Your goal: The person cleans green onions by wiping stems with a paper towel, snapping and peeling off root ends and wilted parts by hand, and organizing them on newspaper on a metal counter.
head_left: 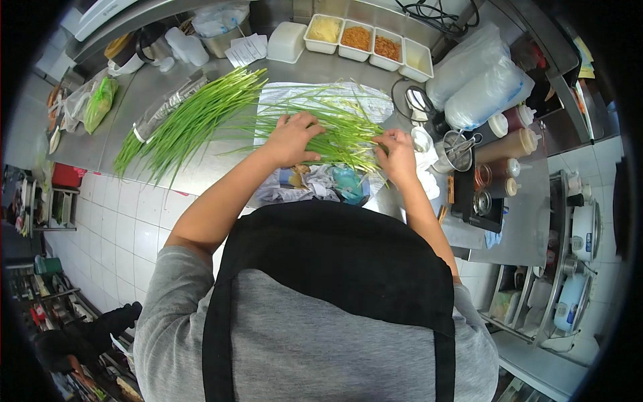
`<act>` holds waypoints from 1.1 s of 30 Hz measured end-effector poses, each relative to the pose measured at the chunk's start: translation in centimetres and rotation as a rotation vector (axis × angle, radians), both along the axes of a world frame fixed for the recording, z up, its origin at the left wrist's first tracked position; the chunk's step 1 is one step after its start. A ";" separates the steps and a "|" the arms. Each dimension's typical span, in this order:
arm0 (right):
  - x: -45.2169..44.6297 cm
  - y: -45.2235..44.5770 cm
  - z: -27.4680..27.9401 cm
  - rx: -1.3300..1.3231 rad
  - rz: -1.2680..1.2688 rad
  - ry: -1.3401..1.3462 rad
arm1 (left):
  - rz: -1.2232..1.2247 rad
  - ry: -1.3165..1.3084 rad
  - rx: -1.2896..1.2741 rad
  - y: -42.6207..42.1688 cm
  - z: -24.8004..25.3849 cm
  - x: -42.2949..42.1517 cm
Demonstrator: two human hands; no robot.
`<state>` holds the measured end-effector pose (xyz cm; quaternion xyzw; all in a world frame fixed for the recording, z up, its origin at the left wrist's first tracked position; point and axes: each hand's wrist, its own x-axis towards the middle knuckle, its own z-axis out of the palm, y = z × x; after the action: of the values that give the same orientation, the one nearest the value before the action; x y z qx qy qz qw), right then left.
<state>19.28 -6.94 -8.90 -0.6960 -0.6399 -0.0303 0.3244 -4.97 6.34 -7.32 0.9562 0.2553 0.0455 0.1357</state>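
Loose garlic chives (345,134) lie spread on a printed paper sheet (281,97) on the steel counter. My left hand (295,139) rests over their middle, thumb and fingers apart. At their pale stem ends on the right, my right hand (396,153) has its fingers bent together on some stems. A larger bunch of chives (191,120) lies to the left of the sheet. Close to my body, below the stems, is an open container (328,184) lined with crumpled paper and holding scraps, partly hidden by the apron.
Several white tubs (321,45) of chopped food line the back. Clear plastic bags (485,84), sauce bottles (512,144) and a metal cup with utensils (457,151) stand at the right. Another person in dark clothing (74,342) is at the lower left.
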 end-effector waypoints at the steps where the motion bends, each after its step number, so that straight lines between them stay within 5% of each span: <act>1: -0.2 0.2 -0.1 -0.007 -0.009 0.001 | 0.008 -0.010 0.006 0.0 -0.1 -0.2; 11: 1.6 0.5 -0.7 -0.014 0.011 0.107 | 0.090 -0.146 -0.034 0.4 0.0 -2.2; 16: 3.7 0.8 6.8 0.033 0.101 0.862 | 0.137 -0.428 0.079 1.5 3.7 -1.6; 20: 2.1 0.9 14.0 0.436 0.107 0.849 | 0.030 -0.689 0.043 1.2 9.0 1.3; 25: 0.6 1.4 18.7 0.609 0.163 0.797 | -0.147 -0.826 -0.221 -1.0 13.5 5.5; 33: -0.1 2.6 16.5 0.582 0.240 1.151 | -0.039 -0.792 -1.054 -1.9 12.5 9.1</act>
<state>19.17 -4.33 7.64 -0.4087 -0.4028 0.2113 0.7912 4.15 4.40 5.17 0.6772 0.1568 0.2603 0.6701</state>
